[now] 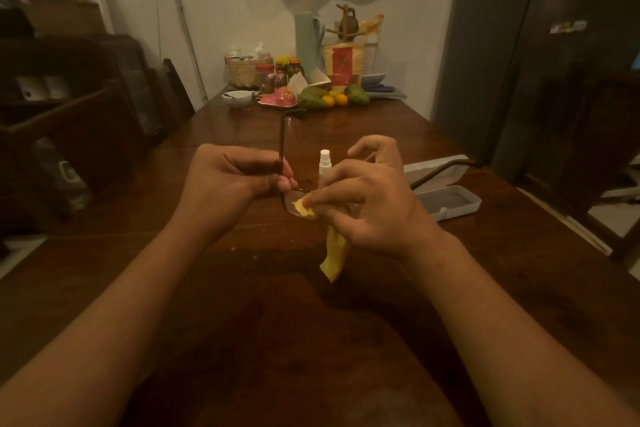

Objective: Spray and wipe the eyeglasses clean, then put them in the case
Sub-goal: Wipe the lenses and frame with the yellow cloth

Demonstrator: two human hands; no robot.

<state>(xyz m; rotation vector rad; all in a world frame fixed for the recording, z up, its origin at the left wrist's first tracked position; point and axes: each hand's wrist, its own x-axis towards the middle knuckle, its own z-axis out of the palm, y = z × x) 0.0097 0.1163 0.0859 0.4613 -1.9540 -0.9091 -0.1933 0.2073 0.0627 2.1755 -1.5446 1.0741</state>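
My left hand (231, 180) holds the dark-framed eyeglasses (282, 146) by the left hinge, above the wooden table (242, 288). One temple arm points away from me; the other runs right, over the case. My right hand (363, 201) pinches a yellow cloth (333, 250) against the left lens, and the cloth's tail hangs down. A small white spray bottle (325, 163) stands upright just behind my hands. The grey glasses case (450, 199) lies open to the right of my right hand.
At the table's far end stand a white bowl (237, 98), a woven basket (246, 74), jars, a pale green jug (308, 42), a pink dish and fruit (313, 98). A dark refrigerator (554, 62) stands to the right; a chair and shelving stand to the left.
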